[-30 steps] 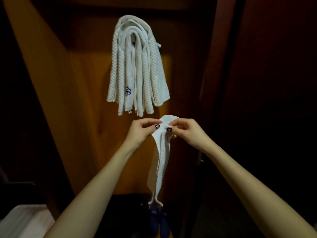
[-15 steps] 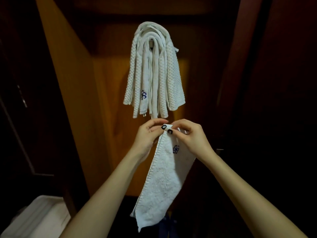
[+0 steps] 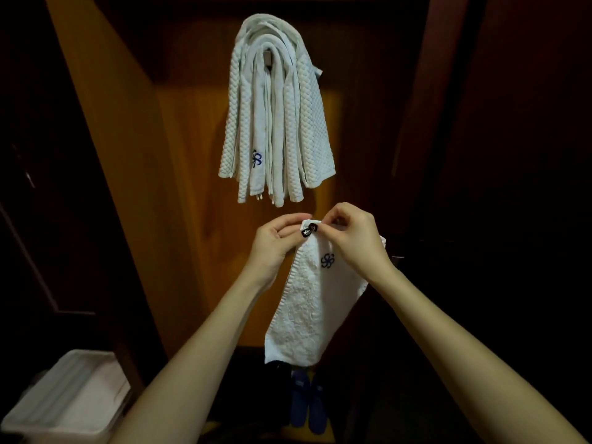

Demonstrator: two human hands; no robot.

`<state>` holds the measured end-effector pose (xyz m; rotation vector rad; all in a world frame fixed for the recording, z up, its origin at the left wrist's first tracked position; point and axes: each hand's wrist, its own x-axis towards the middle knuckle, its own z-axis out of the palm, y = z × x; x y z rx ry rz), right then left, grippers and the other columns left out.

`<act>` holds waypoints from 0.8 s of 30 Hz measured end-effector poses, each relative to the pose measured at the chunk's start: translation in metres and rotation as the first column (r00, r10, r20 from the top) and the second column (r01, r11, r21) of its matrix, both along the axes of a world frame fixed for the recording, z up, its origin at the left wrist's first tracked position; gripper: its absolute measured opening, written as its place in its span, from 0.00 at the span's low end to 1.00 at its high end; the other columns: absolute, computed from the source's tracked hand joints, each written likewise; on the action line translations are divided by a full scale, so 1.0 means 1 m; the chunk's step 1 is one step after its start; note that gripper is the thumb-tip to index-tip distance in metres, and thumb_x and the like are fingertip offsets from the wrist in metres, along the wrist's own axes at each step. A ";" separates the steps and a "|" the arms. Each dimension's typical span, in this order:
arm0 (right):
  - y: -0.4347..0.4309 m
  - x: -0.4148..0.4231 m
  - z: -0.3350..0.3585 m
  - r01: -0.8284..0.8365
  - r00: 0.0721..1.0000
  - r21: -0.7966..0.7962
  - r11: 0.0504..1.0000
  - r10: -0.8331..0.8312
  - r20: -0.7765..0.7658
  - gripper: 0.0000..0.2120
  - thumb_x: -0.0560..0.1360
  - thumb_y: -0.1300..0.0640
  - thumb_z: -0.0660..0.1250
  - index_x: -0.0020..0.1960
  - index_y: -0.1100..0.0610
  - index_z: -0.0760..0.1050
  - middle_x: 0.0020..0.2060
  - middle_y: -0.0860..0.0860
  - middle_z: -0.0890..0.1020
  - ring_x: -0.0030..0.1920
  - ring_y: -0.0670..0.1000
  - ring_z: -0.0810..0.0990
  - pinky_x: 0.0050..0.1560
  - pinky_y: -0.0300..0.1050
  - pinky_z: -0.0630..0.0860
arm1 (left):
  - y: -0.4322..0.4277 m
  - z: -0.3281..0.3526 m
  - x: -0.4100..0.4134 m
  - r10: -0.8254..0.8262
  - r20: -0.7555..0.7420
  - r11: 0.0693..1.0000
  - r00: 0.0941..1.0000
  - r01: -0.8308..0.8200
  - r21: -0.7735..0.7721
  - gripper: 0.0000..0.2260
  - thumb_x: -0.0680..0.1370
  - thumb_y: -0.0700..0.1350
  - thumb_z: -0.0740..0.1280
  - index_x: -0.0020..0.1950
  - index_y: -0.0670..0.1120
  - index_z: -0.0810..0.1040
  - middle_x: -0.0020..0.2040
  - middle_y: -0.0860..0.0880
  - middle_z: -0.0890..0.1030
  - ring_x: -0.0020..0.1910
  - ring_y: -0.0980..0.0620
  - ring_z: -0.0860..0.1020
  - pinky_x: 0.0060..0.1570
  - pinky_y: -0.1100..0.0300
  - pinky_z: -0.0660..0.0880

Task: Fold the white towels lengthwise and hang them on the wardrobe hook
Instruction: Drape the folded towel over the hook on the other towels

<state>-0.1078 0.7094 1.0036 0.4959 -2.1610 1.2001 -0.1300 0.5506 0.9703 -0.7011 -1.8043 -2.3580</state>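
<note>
While hands [image 3: 275,243] [image 3: 356,243] pinch one towel [image 3: 309,315], hung towels [image 3: 282,123] obscure the hook [image 3: 268,57].

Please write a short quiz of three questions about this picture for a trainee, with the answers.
1. True or false: several hung towels already drape over the hook.
2. What do the left hand and the right hand pinch? A. the top edge of the held towel; B. the hung towels; C. the hook.
3. Fill in: the logo on the held towel is ____ in colour.
Key: 1 true; 2 A; 3 blue.
</note>
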 end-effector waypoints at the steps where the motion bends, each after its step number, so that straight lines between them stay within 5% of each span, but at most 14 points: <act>1: 0.003 0.000 0.000 0.004 1.000 0.010 1.000 -0.004 0.009 0.08 0.72 0.58 0.74 0.38 0.59 0.77 0.36 0.51 0.79 0.38 0.47 0.77 0.39 0.33 0.72 | 0.003 0.000 0.000 0.012 -0.012 1.000 1.000 -0.012 -0.022 0.12 0.74 0.34 0.69 0.53 0.48 0.81 0.47 0.45 0.85 0.50 0.51 0.81 0.53 0.61 0.76; 8: 0.033 0.006 -0.001 -0.031 0.999 0.118 0.992 0.026 0.048 0.08 0.75 0.56 0.71 0.40 0.58 0.79 0.33 0.49 0.79 0.34 0.41 0.72 0.37 0.37 0.68 | 0.021 0.002 0.001 0.017 -0.077 0.991 0.997 -0.026 -0.128 0.11 0.74 0.34 0.70 0.51 0.48 0.81 0.43 0.48 0.85 0.46 0.54 0.82 0.45 0.66 0.77; 12: 0.064 0.009 0.006 -0.031 0.992 0.215 0.976 0.005 0.123 0.14 0.78 0.51 0.66 0.36 0.55 0.78 0.30 0.47 0.77 0.32 0.40 0.71 0.34 0.38 0.66 | 0.015 0.008 -0.002 0.142 -0.080 0.988 0.987 -0.146 -0.050 0.15 0.73 0.31 0.69 0.49 0.52 0.83 0.43 0.50 0.86 0.44 0.54 0.83 0.41 0.65 0.77; 17: 0.095 0.018 0.005 -0.085 0.950 0.318 0.944 -0.019 0.311 0.12 0.73 0.46 0.71 0.39 0.54 0.80 0.38 0.51 0.82 0.39 0.47 0.79 0.40 0.43 0.73 | 0.001 0.020 -0.010 0.256 -0.154 0.965 0.954 -0.262 -0.020 0.19 0.71 0.30 0.69 0.42 0.56 0.85 0.43 0.57 0.85 0.46 0.60 0.81 0.44 0.68 0.76; 24: 0.083 0.014 0.012 0.041 0.997 -0.016 0.999 -0.039 0.071 0.09 0.74 0.54 0.70 0.38 0.55 0.73 0.35 0.58 0.79 0.35 0.50 0.75 0.35 0.51 0.71 | 0.004 0.028 -0.011 0.305 -0.240 0.931 0.922 -0.341 -0.127 0.19 0.72 0.26 0.65 0.36 0.49 0.83 0.36 0.57 0.83 0.41 0.61 0.80 0.45 0.69 0.74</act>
